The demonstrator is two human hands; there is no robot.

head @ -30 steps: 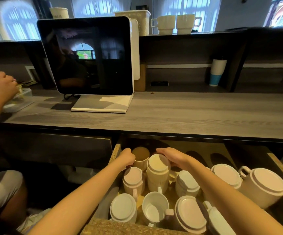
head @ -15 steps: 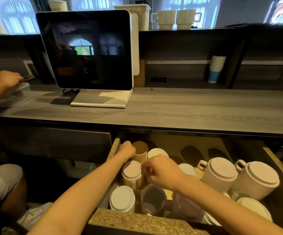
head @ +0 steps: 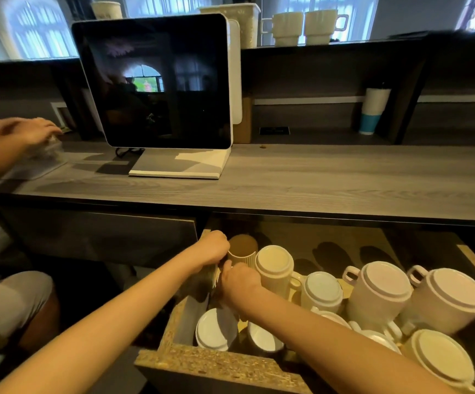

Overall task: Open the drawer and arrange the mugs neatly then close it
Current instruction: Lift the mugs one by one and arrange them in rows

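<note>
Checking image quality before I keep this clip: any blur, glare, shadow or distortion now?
Head view: the bystander at far left is motion-blurred; the dark screen mirrors a window; wide-angle distortion stretches the mugs at right; the rear of the drawer lies in shadow.

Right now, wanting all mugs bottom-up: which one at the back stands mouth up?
The ribbed mug in the back left corner, at the left hand: its brown inside shows; its neighbours show bases.
</note>
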